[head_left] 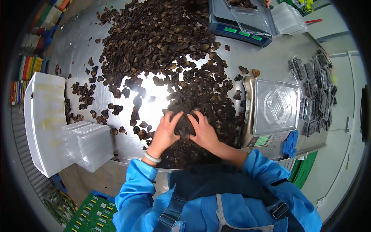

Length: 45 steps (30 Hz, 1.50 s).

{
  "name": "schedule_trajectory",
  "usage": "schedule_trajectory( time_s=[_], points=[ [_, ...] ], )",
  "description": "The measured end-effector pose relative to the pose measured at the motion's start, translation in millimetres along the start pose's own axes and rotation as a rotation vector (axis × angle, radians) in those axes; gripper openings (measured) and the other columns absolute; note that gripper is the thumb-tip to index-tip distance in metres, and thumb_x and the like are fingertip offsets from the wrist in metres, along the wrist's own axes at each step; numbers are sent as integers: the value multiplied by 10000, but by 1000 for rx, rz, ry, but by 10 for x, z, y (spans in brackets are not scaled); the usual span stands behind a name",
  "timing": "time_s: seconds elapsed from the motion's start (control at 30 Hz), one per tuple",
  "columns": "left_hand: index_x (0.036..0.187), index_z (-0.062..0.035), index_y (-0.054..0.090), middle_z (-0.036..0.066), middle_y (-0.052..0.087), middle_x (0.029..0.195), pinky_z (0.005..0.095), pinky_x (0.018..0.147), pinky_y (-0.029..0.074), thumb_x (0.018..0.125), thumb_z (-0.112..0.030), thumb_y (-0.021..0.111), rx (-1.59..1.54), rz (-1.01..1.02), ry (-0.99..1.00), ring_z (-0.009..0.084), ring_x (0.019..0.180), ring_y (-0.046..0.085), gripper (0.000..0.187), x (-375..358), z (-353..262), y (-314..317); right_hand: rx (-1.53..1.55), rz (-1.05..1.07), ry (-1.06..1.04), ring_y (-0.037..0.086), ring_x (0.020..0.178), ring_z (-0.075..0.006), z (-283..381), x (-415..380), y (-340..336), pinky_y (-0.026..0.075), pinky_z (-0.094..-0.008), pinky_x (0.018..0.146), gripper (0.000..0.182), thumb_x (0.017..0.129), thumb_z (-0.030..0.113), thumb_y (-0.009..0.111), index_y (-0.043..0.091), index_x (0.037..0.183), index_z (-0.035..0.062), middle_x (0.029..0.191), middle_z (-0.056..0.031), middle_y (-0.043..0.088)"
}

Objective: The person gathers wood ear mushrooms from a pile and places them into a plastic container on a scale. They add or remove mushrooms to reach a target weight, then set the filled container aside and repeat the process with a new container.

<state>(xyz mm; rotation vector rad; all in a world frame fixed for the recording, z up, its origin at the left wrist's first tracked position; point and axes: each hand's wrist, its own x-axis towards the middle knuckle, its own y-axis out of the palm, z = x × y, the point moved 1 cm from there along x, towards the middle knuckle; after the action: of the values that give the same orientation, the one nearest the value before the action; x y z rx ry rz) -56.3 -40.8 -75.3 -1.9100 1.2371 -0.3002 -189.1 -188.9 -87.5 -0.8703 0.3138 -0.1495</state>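
Dark brown dried pieces, like wood-ear fungus, form a large pile (154, 38) on the metal table (83, 50). My left hand (167, 129) and my right hand (203, 131) face each other at the near part of the pile, fingers curved around a clump of dark pieces (184, 125) between them. A pale bracelet circles my left wrist. To the right of my hands, a scale (247, 116) carries a clear plastic container (276, 106).
A white box (46, 123) and stacked clear trays (89, 143) stand at left. A second scale (239, 33) is at the back, with another person's fingers (267, 3) beside it. Filled packs (315, 92) lie at right, a blue cloth (290, 143) nearer.
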Motion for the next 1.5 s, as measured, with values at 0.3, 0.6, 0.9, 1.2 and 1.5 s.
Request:
schedule_trajectory(
  time_s=[0.3,0.6,0.9,1.2,1.5],
  points=[
    [1311,-70,529,158,521,1296,401,1076,429,607,-4,782,-523,-126,-70,364,1276,520,751,-69,-594,-82,626,-180,51,506,1293,-374,97,-260,-364,428,-408,1083,724,691,43,778,502,1359,73,1365,-166,463],
    [1257,-45,541,120,539,1286,351,1073,421,598,19,775,-424,-70,177,295,1229,555,702,489,-1739,61,617,-494,-38,510,1272,-370,-453,-816,-1278,423,-395,1077,666,682,1,741,513,1307,39,1318,-176,500],
    [1292,-49,536,139,567,1230,370,1061,445,605,-26,803,-382,185,579,318,1204,567,737,1906,-3272,756,884,-736,281,560,1207,-190,-1794,-1466,-2331,458,-316,1021,766,677,-79,661,470,1403,71,1271,-80,548],
    [1404,-147,519,211,462,1463,473,1138,391,677,53,707,-141,153,463,430,1359,443,777,2153,-3327,918,421,-739,365,618,1153,-351,-2356,-1638,-2351,508,-397,973,459,790,-18,730,644,1232,75,1320,-148,569],
    [1299,-64,617,235,472,1443,464,1109,402,808,-214,826,130,-181,257,437,1317,460,555,1640,-3248,1206,503,-782,258,645,1122,-316,-2327,-1830,-2543,505,-371,961,235,818,-8,732,712,1040,65,1210,-122,640]
  ],
)
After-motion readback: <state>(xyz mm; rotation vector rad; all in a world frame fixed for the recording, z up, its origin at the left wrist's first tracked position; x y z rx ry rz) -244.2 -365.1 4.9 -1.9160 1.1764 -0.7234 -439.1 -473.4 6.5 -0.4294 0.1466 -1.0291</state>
